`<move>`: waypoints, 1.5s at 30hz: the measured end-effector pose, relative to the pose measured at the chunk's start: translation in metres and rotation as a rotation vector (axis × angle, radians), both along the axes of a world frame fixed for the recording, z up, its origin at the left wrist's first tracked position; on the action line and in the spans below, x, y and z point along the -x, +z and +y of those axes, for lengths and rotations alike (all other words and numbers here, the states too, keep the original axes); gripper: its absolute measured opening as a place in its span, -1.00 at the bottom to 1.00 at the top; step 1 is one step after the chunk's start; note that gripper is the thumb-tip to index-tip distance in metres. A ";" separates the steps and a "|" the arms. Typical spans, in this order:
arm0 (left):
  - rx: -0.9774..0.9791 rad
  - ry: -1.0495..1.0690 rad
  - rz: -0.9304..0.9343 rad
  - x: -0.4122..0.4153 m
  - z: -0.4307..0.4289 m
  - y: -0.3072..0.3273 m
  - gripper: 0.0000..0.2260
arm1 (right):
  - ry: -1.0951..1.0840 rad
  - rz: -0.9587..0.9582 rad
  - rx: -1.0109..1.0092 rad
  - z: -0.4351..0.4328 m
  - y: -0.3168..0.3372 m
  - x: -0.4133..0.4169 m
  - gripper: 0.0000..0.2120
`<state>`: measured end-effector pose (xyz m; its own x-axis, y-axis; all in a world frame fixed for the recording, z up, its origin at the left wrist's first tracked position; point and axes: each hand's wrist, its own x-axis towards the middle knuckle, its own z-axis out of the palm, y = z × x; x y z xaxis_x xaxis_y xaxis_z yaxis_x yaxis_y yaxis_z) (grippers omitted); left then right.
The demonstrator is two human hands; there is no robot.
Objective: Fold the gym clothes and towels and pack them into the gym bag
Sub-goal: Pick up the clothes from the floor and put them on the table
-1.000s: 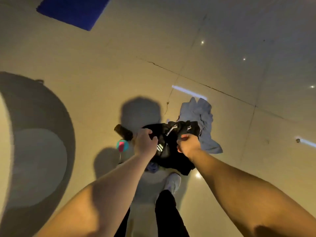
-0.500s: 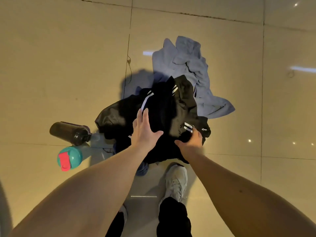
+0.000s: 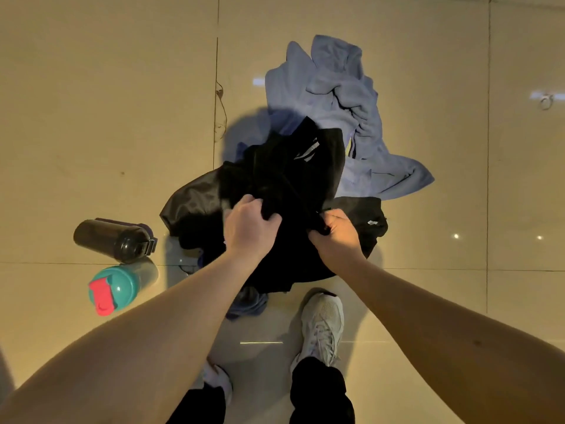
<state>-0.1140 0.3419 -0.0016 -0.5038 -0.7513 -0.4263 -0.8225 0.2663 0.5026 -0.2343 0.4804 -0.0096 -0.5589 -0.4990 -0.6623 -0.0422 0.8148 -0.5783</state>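
A black garment with white stripes (image 3: 293, 172) is bunched on the tiled floor in front of my feet. My left hand (image 3: 249, 226) grips a fold of its near edge. My right hand (image 3: 336, 235) pinches another part of the same black cloth. A shiny black piece, possibly the gym bag (image 3: 189, 206), lies under the garment at the left. A crumpled light blue towel (image 3: 342, 108) lies beyond the pile. More black cloth (image 3: 371, 218) sits to the right of my right hand.
A dark bottle (image 3: 113, 240) lies on its side at the left. Next to it lies a teal bottle with a red lid (image 3: 119, 286). A blue cloth (image 3: 247, 304) peeks out beneath the pile. My white shoes (image 3: 322, 325) stand just short of the clothes.
The view has tilted down over the pile. My left hand, flat on the black garment half a second ago, now grips it. My right hand has also closed on the cloth.
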 end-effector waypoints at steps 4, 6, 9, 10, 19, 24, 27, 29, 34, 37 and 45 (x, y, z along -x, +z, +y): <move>-0.063 0.216 0.037 -0.038 -0.033 0.000 -0.69 | 0.251 0.240 0.127 -0.024 0.013 0.009 -0.72; -0.043 0.142 -0.034 -0.046 -0.043 -0.007 -0.60 | 0.294 0.315 0.041 -0.032 0.007 0.016 -0.71; -0.072 -0.020 -0.182 -0.036 -0.049 -0.022 -0.76 | 0.252 0.197 -0.186 -0.034 -0.021 0.019 -0.72; -0.141 -0.014 -0.195 -0.028 -0.050 -0.028 -0.77 | 0.214 0.136 -0.260 -0.031 -0.034 0.020 -0.71; -0.452 0.120 -0.079 -0.003 -0.065 -0.086 -0.12 | -0.088 0.116 -0.219 -0.020 -0.069 0.011 -0.72; -0.247 0.156 0.064 -0.011 -0.045 -0.025 -0.79 | -0.057 0.050 -0.059 -0.037 0.006 -0.004 -0.81; -0.273 0.227 0.160 -0.030 -0.040 0.017 -0.84 | -0.046 0.018 0.011 -0.050 0.045 -0.013 -0.78; -0.311 0.265 0.217 -0.043 -0.041 0.050 -0.82 | -0.027 -0.003 0.026 -0.059 0.073 -0.021 -0.77; -0.309 0.304 0.292 -0.061 -0.049 0.159 -0.68 | 0.019 -0.038 0.103 -0.080 0.167 -0.046 -0.74; -0.383 0.344 0.327 -0.072 -0.061 0.237 -0.64 | 0.041 -0.077 0.122 -0.092 0.240 -0.060 -0.74; -0.379 0.362 0.330 -0.132 -0.086 0.440 -0.56 | 0.071 -0.062 0.271 -0.126 0.459 -0.111 -0.78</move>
